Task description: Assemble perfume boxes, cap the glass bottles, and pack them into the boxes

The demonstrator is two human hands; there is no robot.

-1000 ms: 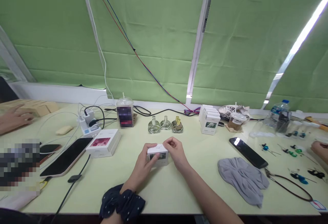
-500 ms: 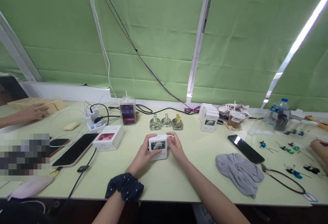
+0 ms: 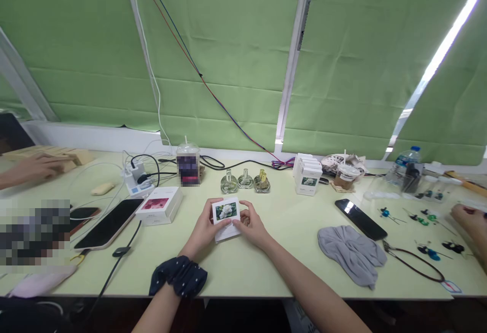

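A small white box (image 3: 225,210) with a white-flower picture on its front is held between both hands, just above the table's near middle. My left hand (image 3: 206,226) wraps its left side, thumb across the lower front. My right hand (image 3: 254,225) grips the right side, thumb on the lower front and fingers curled behind. Beyond the box stand three glass perfume bottles: a clear one (image 3: 229,182), another clear one (image 3: 245,178) and a yellowish one (image 3: 262,182). Similar white boxes (image 3: 307,178) stand in a row at the back right.
Left lie a white box with a pink picture (image 3: 159,206), a phone (image 3: 110,224) and a power strip with cables (image 3: 139,183). A cup (image 3: 187,165) stands behind. Right are a grey cloth (image 3: 352,254), another phone (image 3: 360,219) and an iced drink (image 3: 346,176). Other people's hands (image 3: 38,169) appear at both sides.
Both hands have shifted slightly left with the box, which is now tilted a little. My right thumb has come down onto the box's front.
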